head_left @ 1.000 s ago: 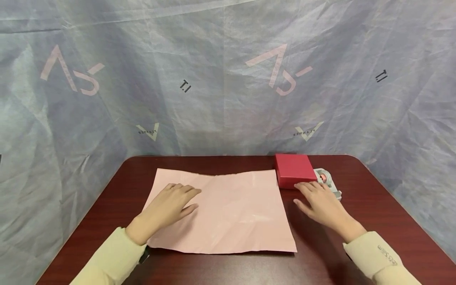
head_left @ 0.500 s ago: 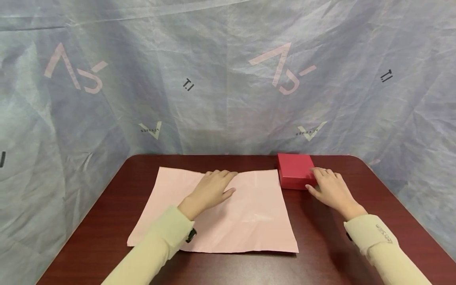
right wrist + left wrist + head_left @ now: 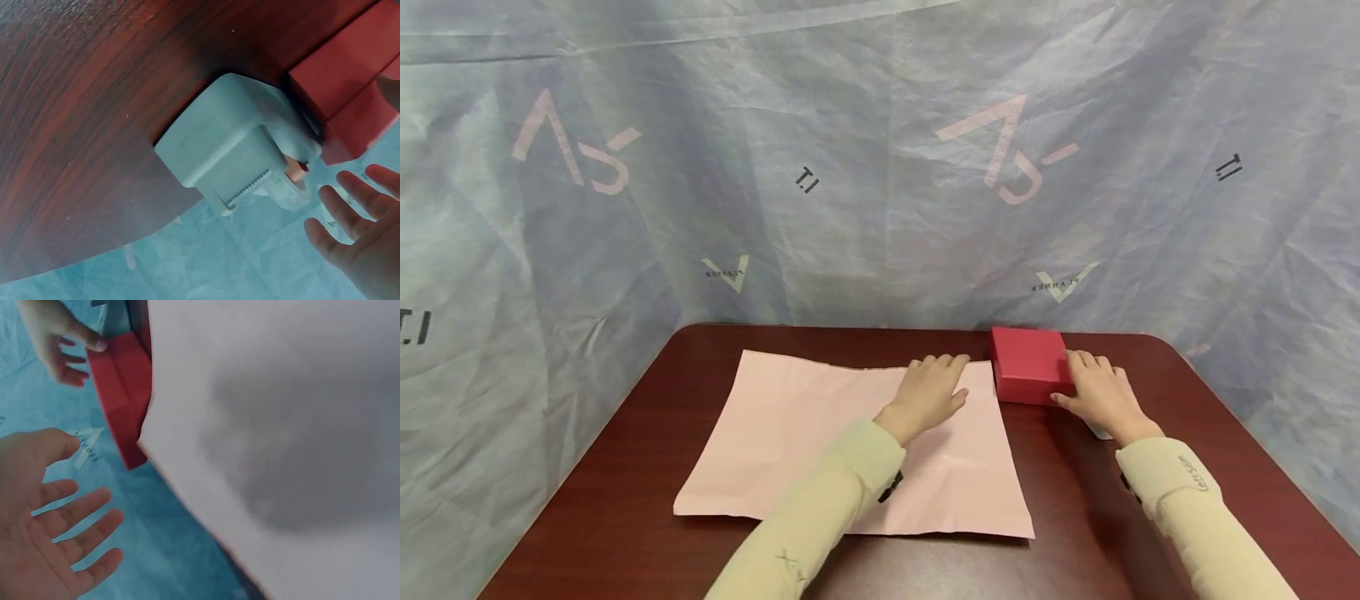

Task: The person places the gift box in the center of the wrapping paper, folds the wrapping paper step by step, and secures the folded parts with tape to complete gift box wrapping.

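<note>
My left hand [image 3: 922, 396] hovers over the right part of a pale pink sheet [image 3: 797, 425], its fingers loosely extended and nothing in them; the left wrist view shows the same spread fingers [image 3: 94, 522]. A closed red box [image 3: 1028, 357] stands just past the sheet's far right corner. My right hand [image 3: 1101, 390] is at the box's right side, thumb by its front corner and fingers spread apart in the right wrist view. Beneath that hand sits a grey tape dispenser [image 3: 219, 137] with a toothed cutting edge, mostly hidden from the head view.
The dark red-brown wooden table [image 3: 617, 450] has rounded far corners. Behind it hangs a grey-blue printed cloth [image 3: 880, 208], also along both sides. A small black object [image 3: 891, 487] shows at my left sleeve cuff.
My left hand has moved right across the pink sheet toward the red box. My right hand has shifted slightly right, to the box's right side. The box and sheet stay in place.
</note>
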### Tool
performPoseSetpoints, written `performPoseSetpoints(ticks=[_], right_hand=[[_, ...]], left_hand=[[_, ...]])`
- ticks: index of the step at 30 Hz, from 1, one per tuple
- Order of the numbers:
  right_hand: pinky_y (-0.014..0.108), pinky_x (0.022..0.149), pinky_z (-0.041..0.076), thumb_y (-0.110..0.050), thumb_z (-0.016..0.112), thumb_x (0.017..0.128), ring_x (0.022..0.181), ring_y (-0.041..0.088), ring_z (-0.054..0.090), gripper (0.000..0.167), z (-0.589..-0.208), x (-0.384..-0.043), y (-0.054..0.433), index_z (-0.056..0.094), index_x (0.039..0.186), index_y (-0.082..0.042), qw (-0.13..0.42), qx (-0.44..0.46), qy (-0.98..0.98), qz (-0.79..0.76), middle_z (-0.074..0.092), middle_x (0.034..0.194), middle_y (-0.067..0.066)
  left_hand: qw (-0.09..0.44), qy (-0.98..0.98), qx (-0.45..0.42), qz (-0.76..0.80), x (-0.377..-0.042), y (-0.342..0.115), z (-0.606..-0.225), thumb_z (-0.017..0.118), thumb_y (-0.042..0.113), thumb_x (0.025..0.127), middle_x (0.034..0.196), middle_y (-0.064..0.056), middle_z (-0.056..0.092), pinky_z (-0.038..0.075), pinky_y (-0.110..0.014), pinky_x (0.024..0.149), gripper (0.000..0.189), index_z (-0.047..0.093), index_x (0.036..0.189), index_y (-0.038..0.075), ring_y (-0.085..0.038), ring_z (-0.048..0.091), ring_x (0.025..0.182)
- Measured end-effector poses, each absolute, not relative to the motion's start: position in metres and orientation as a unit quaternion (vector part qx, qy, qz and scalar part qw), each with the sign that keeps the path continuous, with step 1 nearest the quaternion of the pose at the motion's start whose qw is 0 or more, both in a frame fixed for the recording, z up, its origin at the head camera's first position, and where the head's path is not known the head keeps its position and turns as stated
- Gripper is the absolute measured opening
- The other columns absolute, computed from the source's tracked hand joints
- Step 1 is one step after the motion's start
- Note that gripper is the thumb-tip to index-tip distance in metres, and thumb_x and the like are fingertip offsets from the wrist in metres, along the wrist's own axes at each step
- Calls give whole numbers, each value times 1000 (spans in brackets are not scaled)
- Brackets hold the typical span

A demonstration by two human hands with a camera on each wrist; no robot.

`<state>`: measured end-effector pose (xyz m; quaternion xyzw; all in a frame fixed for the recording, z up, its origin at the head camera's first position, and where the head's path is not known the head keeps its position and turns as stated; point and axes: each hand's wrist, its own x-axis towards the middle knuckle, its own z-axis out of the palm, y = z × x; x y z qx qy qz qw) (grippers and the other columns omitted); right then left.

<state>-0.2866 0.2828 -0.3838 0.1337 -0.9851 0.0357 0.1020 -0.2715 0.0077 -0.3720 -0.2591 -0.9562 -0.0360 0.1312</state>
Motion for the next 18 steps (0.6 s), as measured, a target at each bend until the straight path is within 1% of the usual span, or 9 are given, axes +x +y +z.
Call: performPoseSetpoints(ticks=[5, 9, 14, 18], right_hand=[[63, 85, 31, -30, 71, 77, 109, 49, 37, 78, -389, -291, 286, 32, 131, 10, 89, 119, -988, 49, 42, 124, 31], [64, 85, 28, -30, 70, 77, 111, 49, 34, 78, -394, -295, 288, 31, 132, 9, 79, 112, -989, 62, 41, 126, 31], [63, 85, 27, -30, 70, 78, 111, 49, 33, 78, -398, -300, 287, 30, 133, 8, 75, 109, -989, 64, 42, 126, 31], [63, 85, 25, -29, 70, 77, 111, 49, 32, 78, -399, -301, 287, 30, 133, 8, 78, 107, -988, 77, 41, 127, 30]], left_hand=[[129, -962, -239, -31, -281, 33, -382, 56, 37, 87, 121, 1, 59, 44, -35, 81, 53, 42, 134, 17, -19, 58, 102], [118, -967, -222, -32, -287, 49, -390, 57, 37, 87, 120, 3, 58, 44, -34, 84, 54, 40, 135, 19, -18, 56, 104], [85, -974, -203, -44, -290, 65, -397, 56, 37, 87, 126, 5, 54, 42, -34, 89, 57, 36, 138, 20, -16, 53, 112], [71, -976, -198, -46, -291, 75, -399, 56, 39, 87, 132, 6, 50, 42, -33, 90, 61, 33, 140, 20, -15, 50, 117]])
